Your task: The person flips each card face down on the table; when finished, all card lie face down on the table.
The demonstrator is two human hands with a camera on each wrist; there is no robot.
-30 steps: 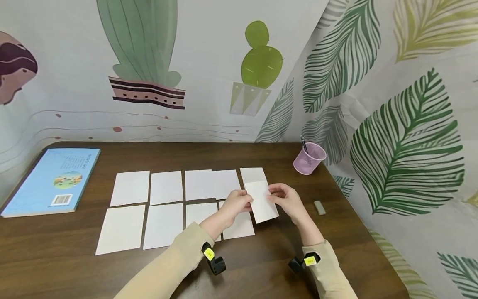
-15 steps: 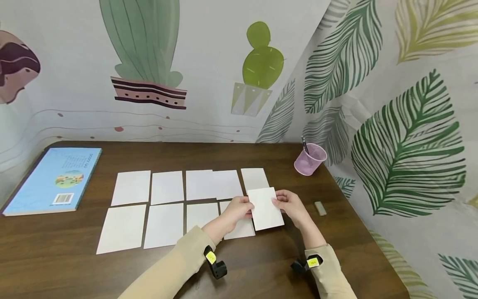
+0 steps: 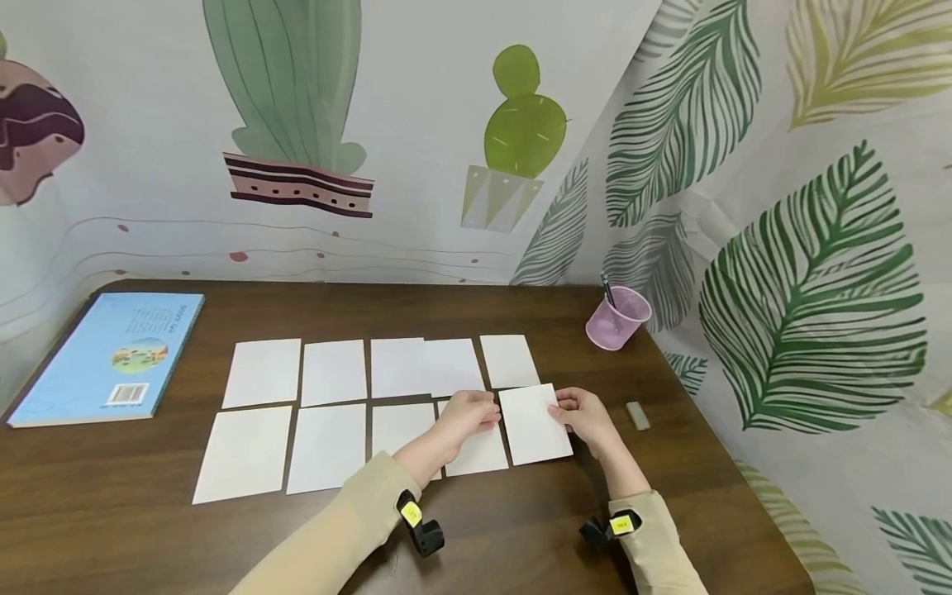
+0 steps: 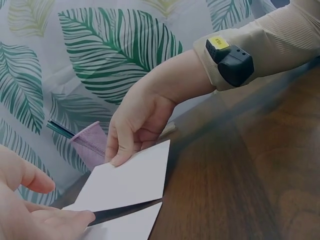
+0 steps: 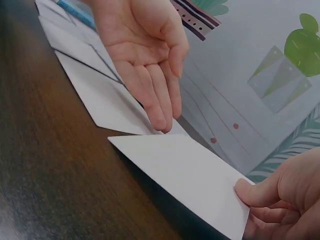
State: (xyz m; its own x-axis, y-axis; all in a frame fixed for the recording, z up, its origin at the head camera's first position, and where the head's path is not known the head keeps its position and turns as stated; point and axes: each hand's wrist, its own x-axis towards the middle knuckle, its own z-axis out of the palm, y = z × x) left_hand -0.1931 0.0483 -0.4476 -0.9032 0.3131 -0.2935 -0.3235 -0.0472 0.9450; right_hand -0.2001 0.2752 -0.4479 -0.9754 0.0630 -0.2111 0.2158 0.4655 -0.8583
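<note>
My right hand (image 3: 585,420) pinches the right edge of a white card (image 3: 535,426), thumb on top and fingers beneath. In the right wrist view this card (image 5: 185,175) tilts, its right side raised over the table. My left hand (image 3: 467,423) is beside the card's left edge, fingers extended and the thumb apart, gripping nothing. It hovers over another white card (image 3: 479,453) in the front row. Behind the held card lies the last card (image 3: 509,359) of the back row.
Two rows of white cards run leftward, including a front-left card (image 3: 244,454); two back-row cards overlap. A blue book (image 3: 111,355) lies at far left. A pink mesh pen cup (image 3: 616,321) holding pens stands at back right, with a small grey eraser-like block (image 3: 637,416) nearer.
Both hands brought the card down and right, from over the back-row card to the front row's right end. My left hand has let go of it; the right still holds it.
</note>
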